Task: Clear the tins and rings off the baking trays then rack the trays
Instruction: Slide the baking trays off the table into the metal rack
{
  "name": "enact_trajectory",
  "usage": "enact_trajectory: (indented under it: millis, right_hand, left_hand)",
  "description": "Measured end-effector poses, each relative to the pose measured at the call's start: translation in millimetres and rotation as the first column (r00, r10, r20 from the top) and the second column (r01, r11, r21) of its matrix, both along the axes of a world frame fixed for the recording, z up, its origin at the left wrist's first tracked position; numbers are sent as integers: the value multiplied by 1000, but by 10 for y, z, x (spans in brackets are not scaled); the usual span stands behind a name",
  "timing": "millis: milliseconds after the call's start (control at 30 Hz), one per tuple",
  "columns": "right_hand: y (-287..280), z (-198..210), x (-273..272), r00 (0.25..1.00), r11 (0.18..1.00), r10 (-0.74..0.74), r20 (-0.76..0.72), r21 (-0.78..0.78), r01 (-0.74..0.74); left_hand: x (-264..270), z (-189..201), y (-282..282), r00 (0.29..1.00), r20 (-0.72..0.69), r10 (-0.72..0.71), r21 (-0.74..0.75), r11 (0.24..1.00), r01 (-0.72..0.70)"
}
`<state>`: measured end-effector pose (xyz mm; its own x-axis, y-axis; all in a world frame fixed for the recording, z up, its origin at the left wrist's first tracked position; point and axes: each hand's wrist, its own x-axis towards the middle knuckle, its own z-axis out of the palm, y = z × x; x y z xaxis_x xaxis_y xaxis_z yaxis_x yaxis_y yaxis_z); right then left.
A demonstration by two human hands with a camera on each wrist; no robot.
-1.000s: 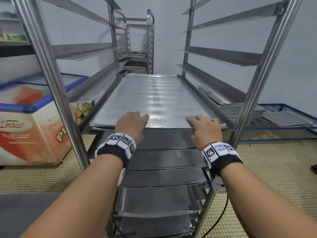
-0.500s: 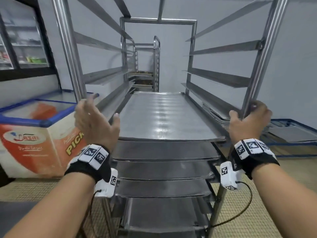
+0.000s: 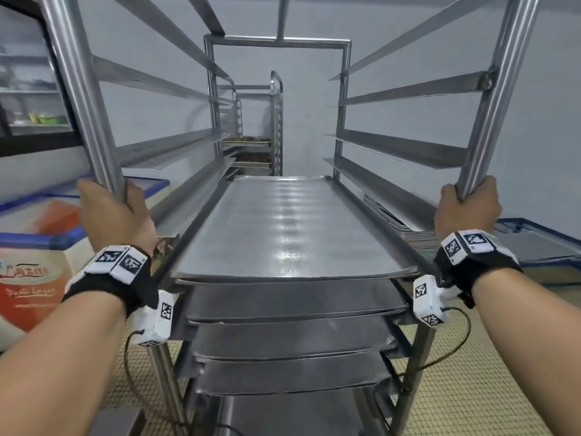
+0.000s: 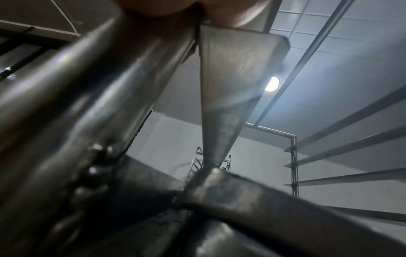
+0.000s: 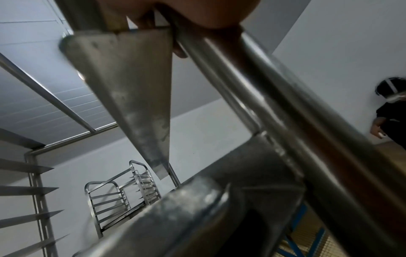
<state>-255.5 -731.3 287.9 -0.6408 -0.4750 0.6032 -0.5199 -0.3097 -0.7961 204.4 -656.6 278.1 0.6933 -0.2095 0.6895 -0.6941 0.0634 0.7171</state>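
Note:
A steel tray rack [image 3: 283,42] stands in front of me, with several bare baking trays slid into its rails; the top tray [image 3: 292,228] sits level at waist height. My left hand [image 3: 110,212] grips the rack's front left post [image 3: 81,89]. My right hand [image 3: 468,206] grips the front right post [image 3: 500,89]. In the left wrist view the left post [image 4: 66,107] fills the frame under my palm. The right wrist view shows the right post [image 5: 274,97] with fingers [image 5: 180,50] curled round it. No tins or rings are in sight.
A chest freezer [image 3: 34,247] with a blue rim stands at the left. A stack of trays [image 3: 418,234] lies on a low blue frame at the right. A second rack [image 3: 261,130] stands by the far wall. A person [image 5: 391,111] stands at the right.
Both hands left the front edge of the top tray. The right hand took the right post first; the left hand then closed round the left post. The view has tilted upward.

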Motion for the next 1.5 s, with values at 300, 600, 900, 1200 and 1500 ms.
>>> enact_trajectory:
  millis: [300,600,900,1200,1500]
  right_hand:
    - [-204,-17,121,994,994,-109,6,-13,109]
    - [-709,-62,-11,993,992,-113,-19,-64,112]
    - [-1471,-53,-16,988,990,-142,-61,-31,141]
    - [-2200,-55,-9,993,993,-109,-54,-45,107]
    - [-2664,-38,54,986,987,-163,-38,-18,163]
  left_hand:
    - [5,52,-226,999,-10,34,30,999,-34]
    - [-214,108,-787,999,-3,-45,29,999,45]
    - [-252,89,-1613,999,-31,-23,-5,1000,23]
    - [-293,135,-2270,998,-52,-36,-2,999,36]
    - [-217,130,-2857,989,-72,-129,-44,991,126]
